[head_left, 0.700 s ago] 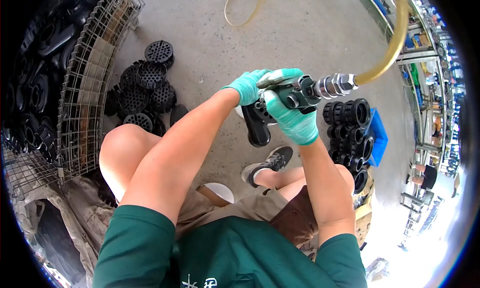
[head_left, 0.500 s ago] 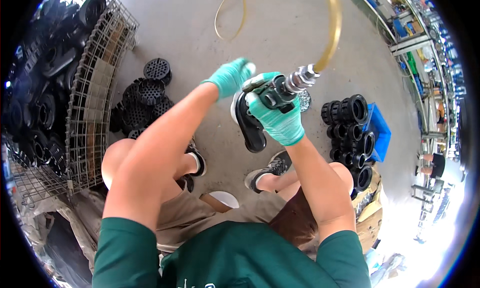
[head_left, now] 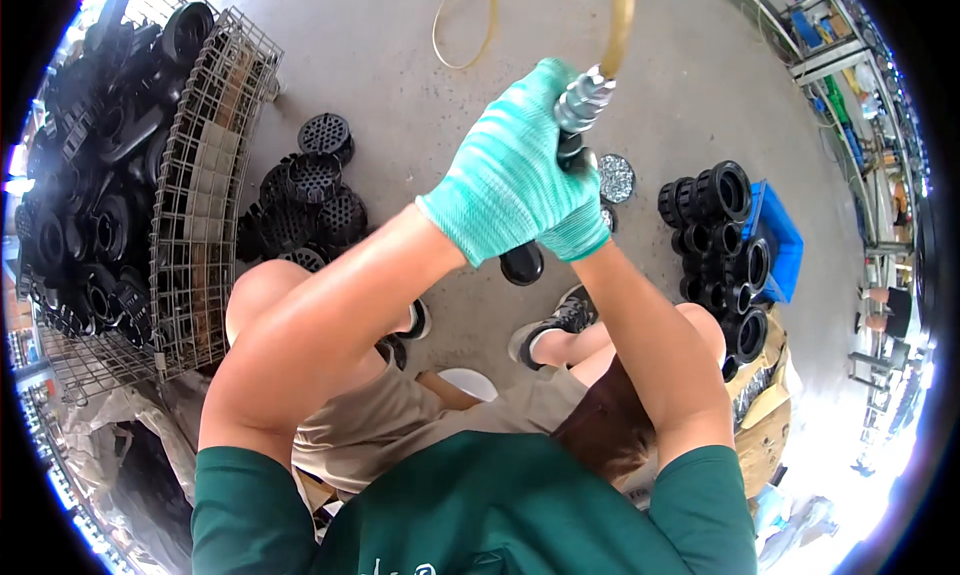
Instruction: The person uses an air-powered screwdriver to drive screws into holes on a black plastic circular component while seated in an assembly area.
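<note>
In the head view, the left hand (head_left: 510, 170), gloved in green, is crossing over the front of the right hand (head_left: 578, 215) and lying against the hose-fed tool (head_left: 570, 147). Its fingers are bending toward the silvery fitting (head_left: 586, 97), but they are hiding whatever they may be pressing or holding, so I cannot make out that grip. The right hand is wrapping around the tool's body (most of its fingers are disappearing behind the other glove). The tool is sitting between both hands above the floor (head_left: 450, 135), and a yellowish hose (head_left: 621, 20) is running upward from the fitting. Just below the gloves, the rounded end of a black part (head_left: 522, 264) is showing. Near the right hand, a round patch of small metal pieces (head_left: 616, 178) is glinting. Farther right, black ribbed rings (head_left: 712, 265) are standing beside a blue bin (head_left: 787, 247); to the left, perforated black discs (head_left: 315, 178) are lying piled near a wire cage (head_left: 213, 150).
</note>
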Demonstrator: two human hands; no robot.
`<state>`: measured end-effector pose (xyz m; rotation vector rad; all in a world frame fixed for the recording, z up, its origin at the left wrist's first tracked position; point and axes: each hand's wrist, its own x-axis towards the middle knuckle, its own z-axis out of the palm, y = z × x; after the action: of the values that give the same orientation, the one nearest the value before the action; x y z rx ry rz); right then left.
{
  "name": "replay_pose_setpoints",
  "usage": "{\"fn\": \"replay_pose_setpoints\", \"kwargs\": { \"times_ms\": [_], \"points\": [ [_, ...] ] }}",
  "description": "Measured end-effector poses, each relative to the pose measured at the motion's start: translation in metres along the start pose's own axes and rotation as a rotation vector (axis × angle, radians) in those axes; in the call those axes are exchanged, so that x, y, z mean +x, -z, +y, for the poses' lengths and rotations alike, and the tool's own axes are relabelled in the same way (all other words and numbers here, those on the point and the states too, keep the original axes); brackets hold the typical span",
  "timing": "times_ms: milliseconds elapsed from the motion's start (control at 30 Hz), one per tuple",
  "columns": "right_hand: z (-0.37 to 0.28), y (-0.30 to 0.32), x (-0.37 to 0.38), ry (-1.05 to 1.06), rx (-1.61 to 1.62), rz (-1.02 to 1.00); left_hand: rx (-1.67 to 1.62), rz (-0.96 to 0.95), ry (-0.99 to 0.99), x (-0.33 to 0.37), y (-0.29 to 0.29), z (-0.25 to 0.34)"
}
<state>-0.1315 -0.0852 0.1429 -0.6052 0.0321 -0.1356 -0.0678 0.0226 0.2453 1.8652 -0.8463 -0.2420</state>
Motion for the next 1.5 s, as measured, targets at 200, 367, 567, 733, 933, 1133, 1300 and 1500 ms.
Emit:
{"fn": "replay_pose_setpoints", "kwargs": {
  "times_ms": [200,367,567,733,933,1133,1300,1500],
  "points": [
    [-0.006,0.010,-0.003,0.092,-0.173,-0.052,-0.062,-0.297,-0.080,0.009,0.013,0.007],
    [-0.002,-0.013,0.000,0.111,-0.312,0.097,-0.155,-0.170,-0.208,0.003,0.020,0.000],
    [-0.020,-0.038,0.002,0.285,-0.726,0.125,-0.586,-0.166,-0.260,0.009,0.030,-0.019],
    [-0.045,-0.057,0.004,0.382,-0.946,0.162,-0.389,-0.024,0.081,0.022,0.029,-0.072],
    [-0.068,-0.058,-0.007,0.369,-0.890,0.233,0.623,-0.687,-0.115,-0.011,-0.019,-0.117],
    [-0.084,-0.053,-0.019,0.389,-0.937,0.284,0.733,-0.794,-0.102,-0.009,-0.039,-0.123],
    [-0.096,-0.052,-0.025,0.416,-0.875,0.277,0.522,-0.614,0.076,0.008,-0.027,-0.129],
    [-0.104,-0.053,-0.030,0.431,-0.779,0.347,0.328,-0.591,0.068,0.004,-0.011,-0.137]
  ]
}}
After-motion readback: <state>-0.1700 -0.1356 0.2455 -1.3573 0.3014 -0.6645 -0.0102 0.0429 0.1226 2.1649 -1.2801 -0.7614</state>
